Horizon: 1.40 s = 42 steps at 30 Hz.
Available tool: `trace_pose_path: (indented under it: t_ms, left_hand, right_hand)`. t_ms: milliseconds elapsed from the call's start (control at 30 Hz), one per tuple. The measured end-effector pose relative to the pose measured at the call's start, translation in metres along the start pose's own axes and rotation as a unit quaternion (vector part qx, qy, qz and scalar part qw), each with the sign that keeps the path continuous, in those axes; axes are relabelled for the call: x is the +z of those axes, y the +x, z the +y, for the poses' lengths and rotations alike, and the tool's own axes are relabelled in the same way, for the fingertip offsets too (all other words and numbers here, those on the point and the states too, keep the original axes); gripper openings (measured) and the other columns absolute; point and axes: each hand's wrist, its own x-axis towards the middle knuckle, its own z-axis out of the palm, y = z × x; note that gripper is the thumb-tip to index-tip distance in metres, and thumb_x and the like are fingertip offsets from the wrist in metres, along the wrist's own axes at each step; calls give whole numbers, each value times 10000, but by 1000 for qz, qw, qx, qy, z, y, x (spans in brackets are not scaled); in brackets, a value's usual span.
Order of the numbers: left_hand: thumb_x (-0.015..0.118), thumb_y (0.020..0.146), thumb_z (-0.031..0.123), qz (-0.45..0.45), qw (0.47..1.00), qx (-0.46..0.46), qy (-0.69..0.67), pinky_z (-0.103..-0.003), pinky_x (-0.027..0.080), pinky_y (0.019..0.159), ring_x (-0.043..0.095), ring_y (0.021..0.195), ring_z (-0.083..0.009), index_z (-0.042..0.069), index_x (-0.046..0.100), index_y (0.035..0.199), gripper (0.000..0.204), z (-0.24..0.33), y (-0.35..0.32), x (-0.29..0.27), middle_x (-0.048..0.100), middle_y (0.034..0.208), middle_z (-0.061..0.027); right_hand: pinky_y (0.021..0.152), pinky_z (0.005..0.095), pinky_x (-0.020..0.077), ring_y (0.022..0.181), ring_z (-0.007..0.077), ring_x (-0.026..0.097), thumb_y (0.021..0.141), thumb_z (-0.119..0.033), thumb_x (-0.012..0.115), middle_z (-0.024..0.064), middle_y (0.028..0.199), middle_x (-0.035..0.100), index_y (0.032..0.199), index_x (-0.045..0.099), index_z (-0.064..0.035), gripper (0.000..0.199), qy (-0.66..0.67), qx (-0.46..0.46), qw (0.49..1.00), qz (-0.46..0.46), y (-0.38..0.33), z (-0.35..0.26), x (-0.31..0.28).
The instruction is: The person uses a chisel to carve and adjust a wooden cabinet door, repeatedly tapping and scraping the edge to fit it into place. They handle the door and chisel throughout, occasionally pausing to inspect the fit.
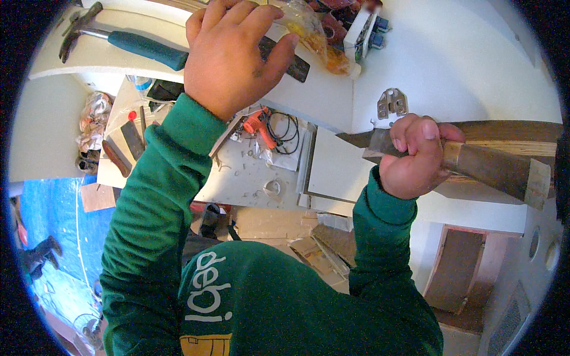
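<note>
My left hand [234, 65] is over the pale shelf at the top, fingers loosely curved and thumb apart. A dark flat bar [295, 66] shows beneath its thumb and fingers; I see no grip on it. Beside this hand is a claw hammer [145, 50] with a teal handle. At the right, my right hand [415, 155] is closed around a long brown-grey piece [496, 169] with a pale end. Its exact kind is unclear. A metal hinge plate [392, 103] is fixed to the white panel just above this hand.
A clear plastic bag [312, 32] lies on the shelf. Below are an orange power tool [259, 126] with a coiled black cable and a roll of tape [272, 188]. Hand tools lie on a board [116, 172] at left, near blue sheeting [56, 204]. Loose wooden boards [317, 252] lie on the floor.
</note>
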Motion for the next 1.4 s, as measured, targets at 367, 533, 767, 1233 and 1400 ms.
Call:
trace_pose_path:
  t_ms: [367, 533, 767, 1233, 1400]
  left_hand:
    - [752, 874, 347, -3, 1000, -15, 9, -494, 407, 950, 595, 1114, -338, 153, 711, 1121, 317, 1, -1, 0, 697, 1069, -75]
    - [743, 881, 359, 13, 1000, 5, 5, -497, 412, 955, 597, 1116, -341, 149, 713, 1124, 323, 0, -2, 2, 698, 1057, -79]
    - [726, 893, 378, 1, 1000, -1, 12, -500, 410, 964, 602, 1119, -325, 132, 717, 1126, 340, -3, 0, 6, 706, 1050, -80]
    - [734, 895, 387, 19, 1000, 14, 17, -503, 408, 955, 601, 1134, -323, 130, 719, 1122, 344, -5, -2, 9, 716, 1062, -56]
    - [740, 890, 382, 29, 999, 18, 27, -501, 409, 957, 601, 1139, -328, 132, 720, 1121, 341, -5, -1, 8, 715, 1049, -56]
  right_hand:
    - [479, 290, 310, 508, 128, 343, 902, -125, 628, -8, 583, 300, 898, 393, -134, 235, 44, 36, 998, 7, 2, 3, -5]
    - [493, 291, 318, 532, 127, 373, 882, -125, 661, 2, 610, 340, 898, 399, -117, 262, 22, 3, 1000, -3, -3, 12, -1]
    - [509, 299, 327, 546, 127, 371, 872, -131, 683, -4, 624, 340, 890, 420, -119, 264, 19, 20, 999, -27, 0, 1, -3]
    - [519, 307, 328, 546, 131, 366, 886, -154, 681, -7, 612, 316, 898, 438, -109, 247, -9, 58, 998, -21, -4, -3, -1]
    - [521, 297, 329, 548, 126, 365, 887, -143, 679, -7, 616, 314, 898, 416, -102, 266, -18, 59, 998, -6, -5, -3, 2]
